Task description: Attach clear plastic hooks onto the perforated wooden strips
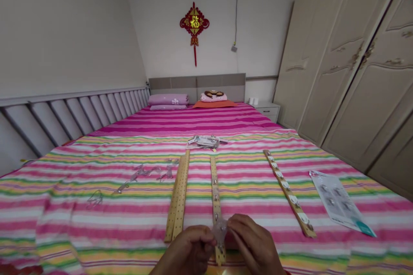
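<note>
My left hand (195, 247) and my right hand (253, 240) are closed in pinches on opposite sides of a small clear plastic piece (220, 228). Its exact kind is hard to make out. Directly beneath it lies a narrow wooden strip (213, 167) with holes, pointing away from me. Several small metal hooks (216, 197) sit along this strip. Left of it, two wooden strips with rows of holes (180, 197) lie side by side, their near ends close to my left hand.
To the right, a wooden strip (290, 191) carries white round hooks, beside a packaged hook card (340, 202). Loose clear hooks (155, 172) lie scattered at left. A plastic packet (206, 142) lies farther back. A railing (87, 114) borders the bed's left side.
</note>
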Action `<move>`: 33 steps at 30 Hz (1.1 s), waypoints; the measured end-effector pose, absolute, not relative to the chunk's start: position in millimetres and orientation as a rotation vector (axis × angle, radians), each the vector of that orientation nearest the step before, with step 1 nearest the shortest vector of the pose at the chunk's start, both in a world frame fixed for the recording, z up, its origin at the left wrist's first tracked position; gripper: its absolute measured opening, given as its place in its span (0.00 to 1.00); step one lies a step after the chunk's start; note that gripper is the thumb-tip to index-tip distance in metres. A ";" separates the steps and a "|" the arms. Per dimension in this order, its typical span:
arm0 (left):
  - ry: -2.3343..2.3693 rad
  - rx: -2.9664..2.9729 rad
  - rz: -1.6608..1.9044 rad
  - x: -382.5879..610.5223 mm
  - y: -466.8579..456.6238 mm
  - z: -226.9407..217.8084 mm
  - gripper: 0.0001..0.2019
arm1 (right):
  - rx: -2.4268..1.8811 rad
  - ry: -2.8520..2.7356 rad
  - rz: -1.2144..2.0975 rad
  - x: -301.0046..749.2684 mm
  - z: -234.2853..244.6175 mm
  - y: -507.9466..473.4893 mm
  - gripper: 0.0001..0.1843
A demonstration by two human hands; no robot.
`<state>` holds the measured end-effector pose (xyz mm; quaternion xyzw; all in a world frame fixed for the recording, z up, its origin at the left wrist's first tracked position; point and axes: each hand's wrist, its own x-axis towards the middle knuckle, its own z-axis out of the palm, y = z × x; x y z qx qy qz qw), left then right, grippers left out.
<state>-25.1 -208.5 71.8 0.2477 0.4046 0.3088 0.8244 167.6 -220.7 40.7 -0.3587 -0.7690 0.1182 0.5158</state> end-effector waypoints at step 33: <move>1.199 1.174 1.236 18.6 -10.4 33.7 0.07 | -1.177 -1.282 0.868 163.5 6.2 -20.1 0.18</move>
